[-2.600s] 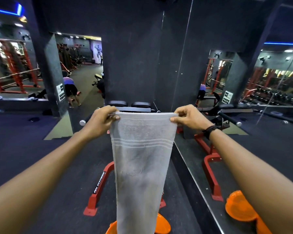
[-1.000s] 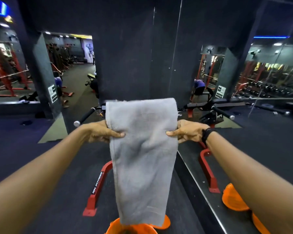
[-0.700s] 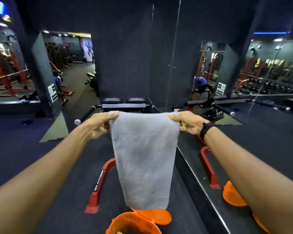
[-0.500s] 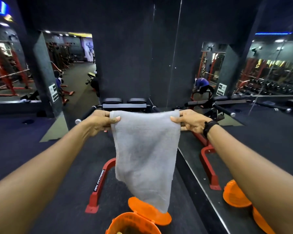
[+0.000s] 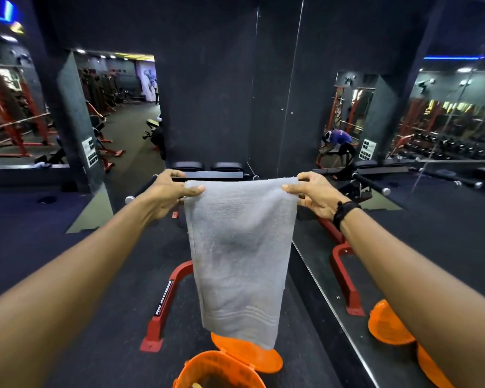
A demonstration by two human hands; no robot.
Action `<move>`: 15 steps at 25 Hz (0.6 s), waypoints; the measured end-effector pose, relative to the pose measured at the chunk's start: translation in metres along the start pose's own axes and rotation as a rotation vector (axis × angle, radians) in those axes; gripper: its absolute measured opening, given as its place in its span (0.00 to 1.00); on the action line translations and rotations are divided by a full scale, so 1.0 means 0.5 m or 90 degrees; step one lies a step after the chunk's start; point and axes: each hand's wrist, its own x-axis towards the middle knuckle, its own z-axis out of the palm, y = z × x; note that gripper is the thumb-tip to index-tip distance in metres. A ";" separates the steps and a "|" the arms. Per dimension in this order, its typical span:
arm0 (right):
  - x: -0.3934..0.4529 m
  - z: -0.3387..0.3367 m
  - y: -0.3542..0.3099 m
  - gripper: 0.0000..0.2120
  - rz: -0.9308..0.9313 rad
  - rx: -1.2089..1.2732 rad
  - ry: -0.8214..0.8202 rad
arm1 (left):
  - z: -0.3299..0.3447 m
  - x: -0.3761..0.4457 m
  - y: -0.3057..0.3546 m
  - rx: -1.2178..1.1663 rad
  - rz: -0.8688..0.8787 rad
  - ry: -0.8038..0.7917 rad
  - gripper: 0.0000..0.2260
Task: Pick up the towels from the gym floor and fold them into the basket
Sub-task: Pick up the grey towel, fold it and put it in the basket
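A: Where is the towel?

B: The pale grey terry towel [image 5: 237, 256] hangs in the air in front of the person, held out at arm's length by its top edge. It appears folded over, with a band of woven stripes near its lower edge.

A: How are the hands on it?

B: The left hand [image 5: 167, 196] pinches the top left corner between thumb and curled fingers. The right hand [image 5: 314, 194] pinches the top right corner the same way, thumb on the near face; a black band [image 5: 345, 210] sits on that wrist. The top edge is stretched flat between them.

A: And the basket?

B: The round orange plastic basket [image 5: 219, 372] stands on the dark rubber gym floor [image 5: 95, 317], near and below the towel's hanging end. Its orange lid [image 5: 252, 357] is hinged open and lies back on the far side; the towel's lower edge hangs in front of the lid, not touching the basket as far as I can tell. Something small and yellowish lies inside, too little showing to name.

A: What else is around?

B: A red steel bench frame [image 5: 165, 301] with black pads stands on the floor behind the towel. To the right a wall mirror [image 5: 431, 219] reflects the frame and the orange basket. Far off in the mirror, a person in a purple top [image 5: 338, 137] bends over.
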 end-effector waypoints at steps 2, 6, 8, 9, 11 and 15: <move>-0.003 -0.006 0.001 0.28 -0.023 0.035 -0.030 | -0.009 0.001 0.004 0.015 0.010 -0.066 0.27; -0.004 -0.009 0.003 0.23 -0.135 -0.208 -0.047 | -0.005 -0.008 0.012 0.232 0.112 -0.099 0.14; -0.006 -0.005 0.008 0.20 -0.152 -0.264 -0.040 | 0.003 -0.006 0.010 0.272 0.141 -0.073 0.10; -0.007 -0.006 0.011 0.23 -0.131 -0.244 -0.047 | 0.004 -0.003 0.008 0.267 0.139 -0.061 0.10; -0.011 -0.007 0.018 0.26 -0.107 -0.243 -0.070 | -0.002 0.003 0.004 0.264 0.129 -0.059 0.12; 0.003 -0.010 0.038 0.13 -0.210 -0.534 0.000 | -0.008 0.004 0.001 0.351 0.142 -0.096 0.13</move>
